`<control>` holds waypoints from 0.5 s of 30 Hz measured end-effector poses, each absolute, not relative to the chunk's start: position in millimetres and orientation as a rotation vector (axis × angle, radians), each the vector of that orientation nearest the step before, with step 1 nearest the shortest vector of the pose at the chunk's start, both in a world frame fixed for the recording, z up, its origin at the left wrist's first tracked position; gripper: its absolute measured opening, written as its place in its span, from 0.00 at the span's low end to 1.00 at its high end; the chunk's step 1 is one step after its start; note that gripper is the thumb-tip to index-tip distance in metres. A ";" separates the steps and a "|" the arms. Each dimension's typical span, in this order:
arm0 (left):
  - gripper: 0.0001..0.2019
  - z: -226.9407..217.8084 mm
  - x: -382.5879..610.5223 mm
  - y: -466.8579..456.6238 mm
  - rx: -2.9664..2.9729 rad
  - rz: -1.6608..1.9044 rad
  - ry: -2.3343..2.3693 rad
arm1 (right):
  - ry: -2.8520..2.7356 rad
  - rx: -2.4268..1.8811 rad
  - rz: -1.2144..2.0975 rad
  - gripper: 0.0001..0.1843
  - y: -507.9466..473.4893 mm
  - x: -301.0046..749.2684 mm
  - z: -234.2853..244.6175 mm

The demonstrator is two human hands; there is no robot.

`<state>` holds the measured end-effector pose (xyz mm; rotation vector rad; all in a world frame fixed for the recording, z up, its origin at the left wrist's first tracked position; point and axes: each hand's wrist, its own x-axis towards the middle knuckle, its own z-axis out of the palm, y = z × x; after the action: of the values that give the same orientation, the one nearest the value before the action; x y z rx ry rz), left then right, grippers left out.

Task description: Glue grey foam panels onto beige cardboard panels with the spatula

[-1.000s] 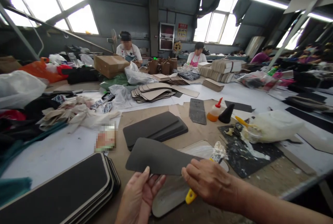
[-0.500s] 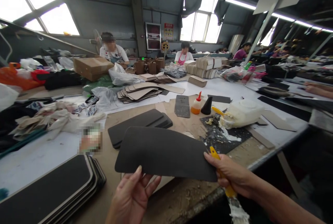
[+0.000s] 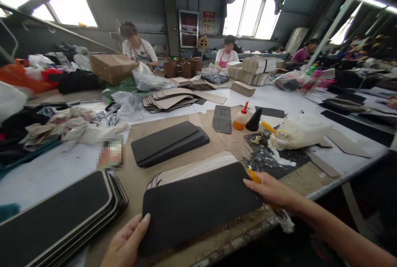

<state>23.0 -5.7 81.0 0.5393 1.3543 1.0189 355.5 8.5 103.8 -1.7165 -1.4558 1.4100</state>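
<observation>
A dark panel with rounded corners [image 3: 198,209] spans between my two hands above the table's near edge. My left hand [image 3: 128,238] grips its left end, thumb on top and fingers beneath. At the right end, my right hand [image 3: 263,188] pinches the panel and also holds a yellow-handled brush [image 3: 254,176], whose white-coated bristles [image 3: 284,220] hang below. Behind the panel lies a stack of pale pieces [image 3: 192,169] with a whitish wet-looking top, partly hidden. Farther back rests a small pile of dark panels [image 3: 169,143].
At left sits a stack of dark, pale-edged panels [image 3: 58,217]. A glue-smeared black sheet [image 3: 269,163] carries a tipped white plastic jug [image 3: 300,130]. Near it stand a red-tipped bottle [image 3: 240,119] and a black cone [image 3: 254,120]. Co-workers sit across the table.
The dark panel has come down and nearer to me, uncovering the pale stack behind it. My left hand has shifted from its lower edge to its left end.
</observation>
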 end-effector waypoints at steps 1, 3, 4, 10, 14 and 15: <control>0.18 82.1 24.1 1.1 0.643 0.970 1.364 | -1.581 -1.788 1.277 0.17 20.3 359.6 105.6; 0.18 79.8 26.7 15.9 0.907 0.864 1.442 | -1.842 -1.936 0.927 0.15 43.3 366.7 106.0; 0.19 76.1 28.0 22.7 1.051 0.814 1.509 | -1.950 -2.003 0.761 0.14 53.3 369.4 104.5; 0.18 42.4 33.2 40.9 1.389 0.650 1.776 | -2.185 -2.199 0.521 0.14 77.9 377.2 81.2; 0.17 38.7 33.2 39.0 1.376 0.615 1.794 | -2.209 -2.206 0.520 0.16 77.3 379.6 71.6; 0.17 39.8 33.3 38.5 1.379 0.608 1.798 | -2.214 -2.199 0.528 0.16 77.4 379.8 70.6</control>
<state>33.3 38.5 39.8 1.3792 1.7980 0.6078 379.8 77.4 70.6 -2.1987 -2.2140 0.5277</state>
